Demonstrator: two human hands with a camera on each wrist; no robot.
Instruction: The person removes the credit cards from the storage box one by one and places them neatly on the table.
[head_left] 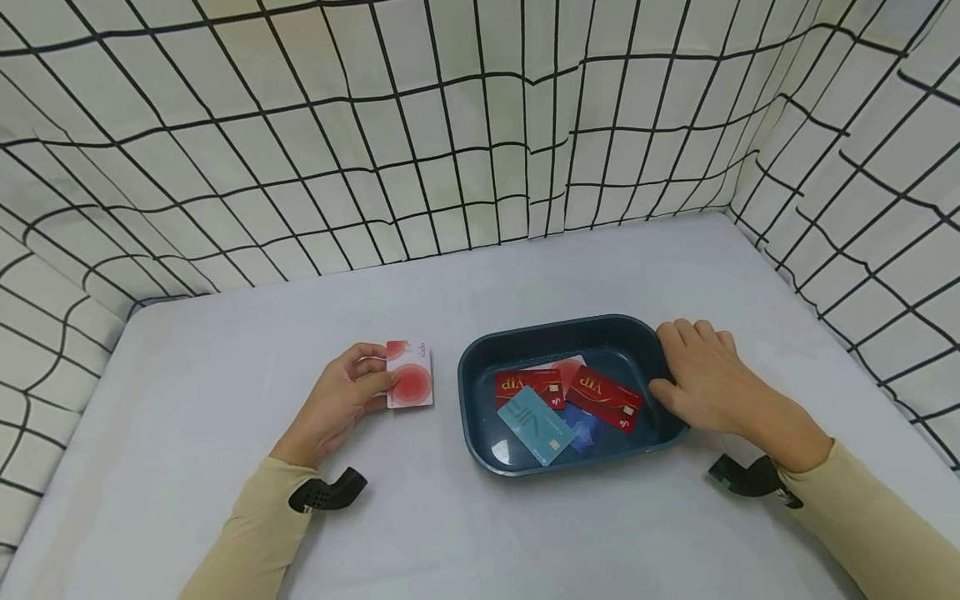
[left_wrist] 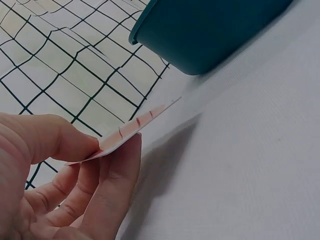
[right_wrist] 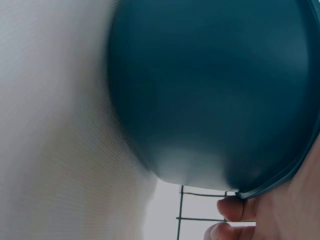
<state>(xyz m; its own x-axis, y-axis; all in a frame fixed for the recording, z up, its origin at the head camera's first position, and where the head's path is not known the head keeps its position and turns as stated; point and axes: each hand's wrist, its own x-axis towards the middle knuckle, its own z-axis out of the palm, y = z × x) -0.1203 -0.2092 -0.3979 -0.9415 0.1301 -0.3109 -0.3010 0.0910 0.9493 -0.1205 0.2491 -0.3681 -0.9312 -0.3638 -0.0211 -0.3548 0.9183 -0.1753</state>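
Note:
Between thumb and fingers, my left hand (head_left: 341, 404) pinches a white card (head_left: 409, 375) with a red round print, left of the tray. In the left wrist view the card (left_wrist: 135, 127) is seen nearly edge-on, tilted over the cloth with its shadow beside it. My right hand (head_left: 705, 379) grips the right end of a dark blue tray (head_left: 480, 446), thumb over the rim. Inside the tray lie two red VIP cards (head_left: 606, 398), a light blue card (head_left: 536, 425), a darker blue card (head_left: 585, 427) and a partly hidden white and pink card (head_left: 573, 364).
White cloth (head_left: 390, 525) covers the table. A black wire grid (head_left: 450, 158) rises along its back and both sides, with white sheeting behind it. A black wrist camera (head_left: 327, 492) is worn on the left sleeve, another camera (head_left: 753, 479) on the right.

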